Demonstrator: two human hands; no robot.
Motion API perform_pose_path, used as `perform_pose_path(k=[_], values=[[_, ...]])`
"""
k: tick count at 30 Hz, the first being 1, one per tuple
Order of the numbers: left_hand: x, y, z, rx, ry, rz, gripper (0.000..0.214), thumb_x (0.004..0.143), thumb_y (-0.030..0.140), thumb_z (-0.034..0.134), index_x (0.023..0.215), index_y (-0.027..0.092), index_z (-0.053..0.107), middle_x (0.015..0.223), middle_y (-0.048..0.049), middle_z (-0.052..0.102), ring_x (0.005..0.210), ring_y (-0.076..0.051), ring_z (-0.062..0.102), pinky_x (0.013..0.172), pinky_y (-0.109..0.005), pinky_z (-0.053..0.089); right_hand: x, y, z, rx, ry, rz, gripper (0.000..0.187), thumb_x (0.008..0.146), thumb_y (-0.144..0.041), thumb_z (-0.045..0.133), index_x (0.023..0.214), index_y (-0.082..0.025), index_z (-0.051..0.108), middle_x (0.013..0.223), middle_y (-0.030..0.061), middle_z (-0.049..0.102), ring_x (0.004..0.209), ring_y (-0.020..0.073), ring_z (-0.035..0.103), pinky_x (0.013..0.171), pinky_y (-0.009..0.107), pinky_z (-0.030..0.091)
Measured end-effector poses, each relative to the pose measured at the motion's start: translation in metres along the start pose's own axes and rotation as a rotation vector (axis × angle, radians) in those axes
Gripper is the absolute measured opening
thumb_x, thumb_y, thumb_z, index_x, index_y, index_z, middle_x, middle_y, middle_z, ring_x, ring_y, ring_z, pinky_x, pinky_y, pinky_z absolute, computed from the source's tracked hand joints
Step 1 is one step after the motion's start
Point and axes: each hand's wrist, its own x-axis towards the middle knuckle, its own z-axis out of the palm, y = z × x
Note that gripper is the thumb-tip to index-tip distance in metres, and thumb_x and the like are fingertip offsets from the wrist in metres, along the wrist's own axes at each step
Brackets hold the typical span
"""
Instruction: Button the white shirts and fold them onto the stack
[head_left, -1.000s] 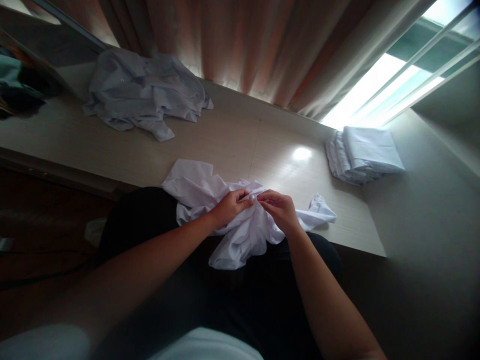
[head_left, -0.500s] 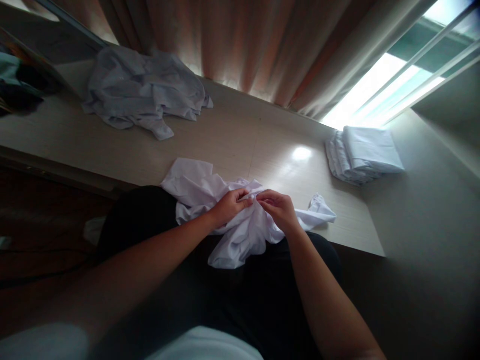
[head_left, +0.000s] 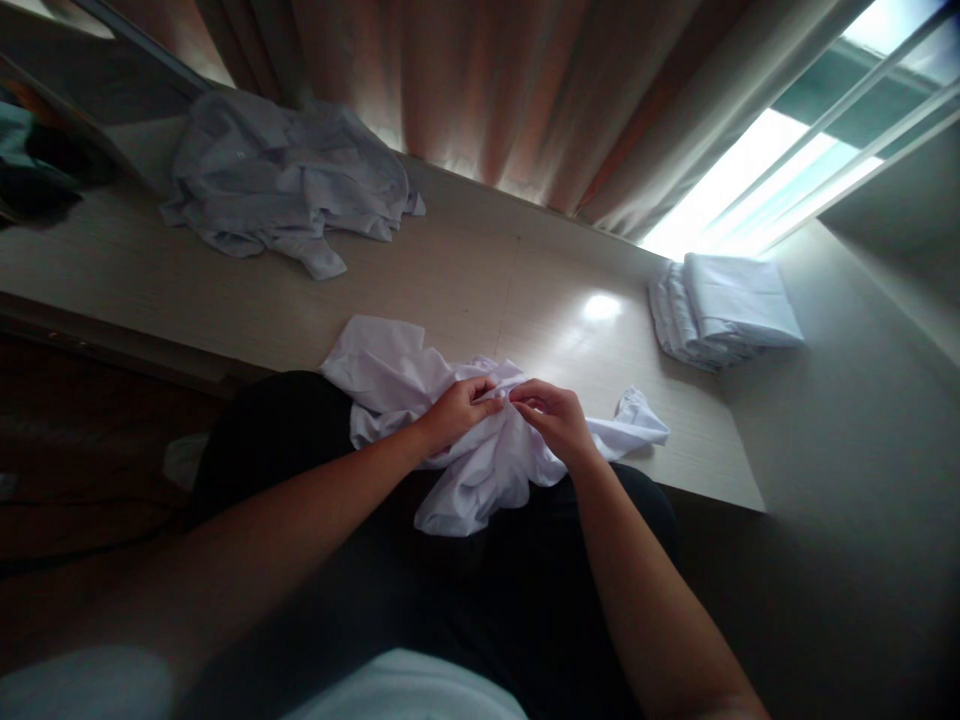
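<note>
A crumpled white shirt [head_left: 390, 375] lies over the near edge of a pale wooden table [head_left: 465, 290] and hangs down onto my dark lap. My left hand [head_left: 457, 412] and my right hand [head_left: 551, 420] meet at the shirt's middle, fingertips almost touching. Both hands are closed in a pinch on a small fold of the white cloth. One sleeve of the shirt [head_left: 637, 425] trails to the right on the tabletop.
A second rumpled pale shirt [head_left: 277, 185] lies at the table's far left. A stack of folded white garments [head_left: 724, 310] sits at the far right by the wall. Pinkish curtains [head_left: 487, 80] and a bright window [head_left: 757, 170] stand behind the table.
Hardly anything has moved. The view has drifted slightly, and both hands stay pinched on the same spot of the shirt.
</note>
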Motion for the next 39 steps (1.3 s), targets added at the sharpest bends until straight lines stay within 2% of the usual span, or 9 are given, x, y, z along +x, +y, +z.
perform_pose_path(k=[5,11,20,25,31,39], values=[[0.001,-0.001,-0.001,0.025,0.009,0.007,0.025,0.085,0.038,0.065,0.093,0.015,0.064,0.091,-0.0029,0.065,0.088,-0.016,0.058,0.081,-0.028,0.043,0.0,0.001,0.0,-0.028,-0.008,-0.002,0.011,0.082,-0.031,0.073,0.089,-0.023,0.074,0.089,0.0033,0.071,0.085,0.0181,0.065,0.076,0.031,0.05],[0.002,-0.003,-0.003,0.07,0.033,0.007,0.024,0.082,0.038,0.067,0.081,0.015,0.06,0.078,0.0011,0.058,0.076,-0.013,0.053,0.071,-0.025,0.04,0.0,-0.001,0.0,-0.101,-0.019,-0.006,0.01,0.082,-0.03,0.072,0.089,-0.022,0.074,0.09,0.0037,0.072,0.084,0.018,0.066,0.074,0.031,0.051],[0.002,-0.01,-0.003,0.035,0.022,-0.061,0.029,0.081,0.043,0.067,0.083,0.013,0.065,0.077,-0.0006,0.061,0.071,-0.013,0.053,0.065,-0.025,0.04,0.001,-0.001,0.002,-0.25,-0.03,-0.03,0.01,0.082,-0.028,0.069,0.088,-0.021,0.073,0.088,0.0044,0.073,0.078,0.0165,0.066,0.068,0.029,0.053],[0.004,-0.011,-0.002,0.084,0.063,-0.061,0.038,0.083,0.05,0.063,0.077,0.013,0.065,0.067,0.001,0.055,0.062,-0.011,0.046,0.057,-0.024,0.034,0.002,0.002,0.007,-0.343,-0.011,-0.04,0.009,0.081,-0.027,0.068,0.086,-0.02,0.072,0.081,0.0035,0.071,0.07,0.0154,0.065,0.064,0.029,0.053],[0.007,-0.015,-0.004,0.197,0.073,-0.056,0.031,0.081,0.043,0.063,0.074,0.013,0.064,0.067,0.0009,0.057,0.064,-0.013,0.049,0.058,-0.024,0.035,0.002,-0.002,0.01,-0.505,-0.039,-0.048,0.009,0.083,-0.026,0.066,0.086,-0.021,0.073,0.083,0.0036,0.07,0.071,0.015,0.065,0.066,0.028,0.052],[0.006,-0.014,-0.003,0.158,0.097,-0.12,0.028,0.081,0.04,0.061,0.079,0.013,0.067,0.071,-0.0007,0.06,0.065,-0.013,0.05,0.059,-0.025,0.036,0.003,-0.006,0.01,-0.58,-0.061,-0.027,0.01,0.084,-0.026,0.066,0.089,-0.023,0.074,0.086,0.0033,0.071,0.073,0.0159,0.065,0.07,0.029,0.051]])
